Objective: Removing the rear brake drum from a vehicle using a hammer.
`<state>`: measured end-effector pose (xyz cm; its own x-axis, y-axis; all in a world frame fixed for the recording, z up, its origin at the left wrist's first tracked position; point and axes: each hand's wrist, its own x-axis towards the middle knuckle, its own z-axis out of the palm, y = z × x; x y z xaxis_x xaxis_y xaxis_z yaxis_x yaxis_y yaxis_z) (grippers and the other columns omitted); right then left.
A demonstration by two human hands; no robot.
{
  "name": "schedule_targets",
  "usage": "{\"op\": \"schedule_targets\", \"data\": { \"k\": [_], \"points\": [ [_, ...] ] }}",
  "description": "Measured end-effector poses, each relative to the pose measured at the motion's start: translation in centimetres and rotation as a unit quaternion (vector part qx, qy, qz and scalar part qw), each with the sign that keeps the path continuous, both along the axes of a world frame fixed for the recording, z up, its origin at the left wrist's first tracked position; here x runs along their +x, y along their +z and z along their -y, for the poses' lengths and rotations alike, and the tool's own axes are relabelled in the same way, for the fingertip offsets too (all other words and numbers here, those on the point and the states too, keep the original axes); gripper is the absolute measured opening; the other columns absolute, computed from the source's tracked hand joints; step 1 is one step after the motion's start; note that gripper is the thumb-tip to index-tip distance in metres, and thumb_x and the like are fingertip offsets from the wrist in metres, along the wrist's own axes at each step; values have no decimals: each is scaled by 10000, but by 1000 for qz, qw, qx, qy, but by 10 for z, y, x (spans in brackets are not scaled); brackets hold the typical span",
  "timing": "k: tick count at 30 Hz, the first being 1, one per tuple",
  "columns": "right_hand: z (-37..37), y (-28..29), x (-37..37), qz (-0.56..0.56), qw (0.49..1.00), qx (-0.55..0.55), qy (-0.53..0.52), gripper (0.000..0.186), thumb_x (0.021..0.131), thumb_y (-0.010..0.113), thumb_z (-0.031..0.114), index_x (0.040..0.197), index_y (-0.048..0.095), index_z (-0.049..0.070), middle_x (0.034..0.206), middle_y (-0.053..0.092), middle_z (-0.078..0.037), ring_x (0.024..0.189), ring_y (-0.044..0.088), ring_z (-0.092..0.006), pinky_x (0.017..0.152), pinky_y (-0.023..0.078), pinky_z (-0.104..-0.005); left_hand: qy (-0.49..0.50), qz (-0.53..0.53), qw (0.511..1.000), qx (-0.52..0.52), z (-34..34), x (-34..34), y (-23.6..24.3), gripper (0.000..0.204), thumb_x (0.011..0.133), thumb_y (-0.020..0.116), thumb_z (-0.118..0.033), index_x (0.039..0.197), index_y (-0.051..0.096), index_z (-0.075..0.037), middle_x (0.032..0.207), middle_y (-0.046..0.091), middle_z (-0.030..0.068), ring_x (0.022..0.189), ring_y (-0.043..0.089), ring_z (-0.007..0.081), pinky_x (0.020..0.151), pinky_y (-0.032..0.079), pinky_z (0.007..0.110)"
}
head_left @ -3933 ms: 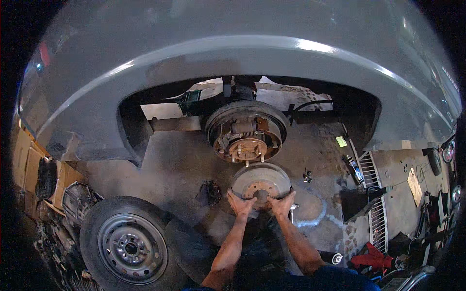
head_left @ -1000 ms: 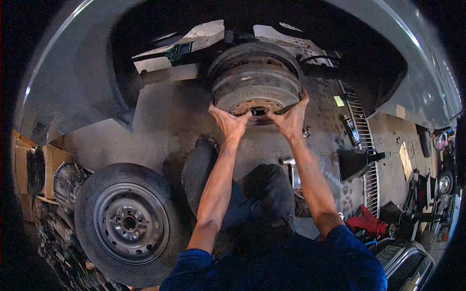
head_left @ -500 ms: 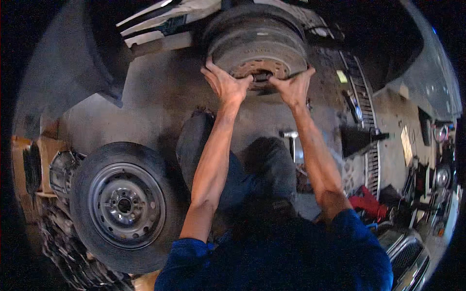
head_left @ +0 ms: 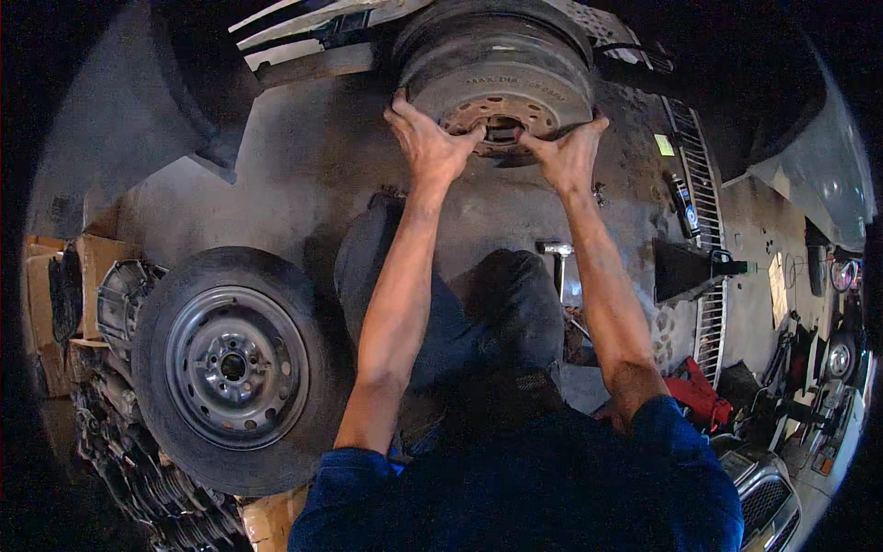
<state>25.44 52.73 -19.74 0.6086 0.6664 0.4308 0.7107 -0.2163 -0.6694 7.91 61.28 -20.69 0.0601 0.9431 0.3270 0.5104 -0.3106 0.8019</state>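
Both my arms stretch forward to a heavy grey brake drum with a rusty centre face and a ring of holes. My left hand grips the drum's near left edge, its thumb pointing in at the centre hole. On the near right edge, my right hand holds it the same way, thumb inward. Behind the drum it is dark, so I cannot tell whether anything else supports it. My bent legs are below my arms.
A tyre on a black steel wheel is at my left, beside cardboard and a heap of dark parts. Right of my legs lie a hammer and a red cloth. A slotted drain grate runs along the floor. Grey car panels curve in.
The drum and both hands sit slightly higher and further right in the picture, and the drum's face is sharper. Both hands keep their grip. The view has shifted a little.
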Motion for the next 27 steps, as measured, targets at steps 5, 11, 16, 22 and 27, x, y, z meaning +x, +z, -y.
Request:
{"op": "schedule_targets", "data": {
  "k": [5, 11, 16, 22, 27],
  "points": [
    [17, -5, 40, -89, 989, 49, 106, 1143, 672, 838, 539, 1289, 255, -228, 1339, 402, -364, 1267, 436, -421, 1097, 331, -432, -85, 29, 995, -41, 4, -16, 26, 1186, 654, 860, -500, 1399, 177, 119, 1390, 292, 354, 1343, 316, 450, 1112, 301, 528],
    [46, -29, 25, -174, 961, 214, 9, 756, 945, 580, 475, 1410, 301, -52, 1354, 452, -259, 1282, 451, -325, 1071, 350, -417, 35, 158, 973, 161, 3, -24, 7, 882, 915, 446, -660, 1331, 382, 115, 1345, 420, 322, 1303, 393, 423, 1083, 309, 509],
    [-20, -29, 55, 45, 956, 290, 13, 605, 972, 508, 428, 1356, 441, -34, 1361, 471, -257, 1261, 463, -401, 1071, 343, -451, 66, 243, 922, 294, -36, 16, 19, 835, 974, 342, -591, 1316, 364, 170, 1359, 394, 363, 1299, 377, 470, 1095, 282, 515],
    [-34, -21, 51, -18, 934, 358, -3, 532, 962, 518, 415, 1276, 524, -14, 1272, 531, -241, 1157, 520, -382, 1001, 390, -438, 80, 153, 967, 187, -62, 17, 17, 756, 983, 366, -561, 1284, 429, 130, 1316, 433, 343, 1217, 438, 479, 1048, 316, 521],
    [-25, -52, 41, -170, 936, 301, -63, 472, 1009, 465, 388, 1105, 554, -65, 928, 605, -202, 886, 573, -326, 835, 449, -398, -19, 115, 969, 218, -63, 1, 22, 704, 949, 430, -605, 1129, 570, 61, 1163, 521, 268, 1088, 514, 434, 922, 398, 534]
  ]
}}
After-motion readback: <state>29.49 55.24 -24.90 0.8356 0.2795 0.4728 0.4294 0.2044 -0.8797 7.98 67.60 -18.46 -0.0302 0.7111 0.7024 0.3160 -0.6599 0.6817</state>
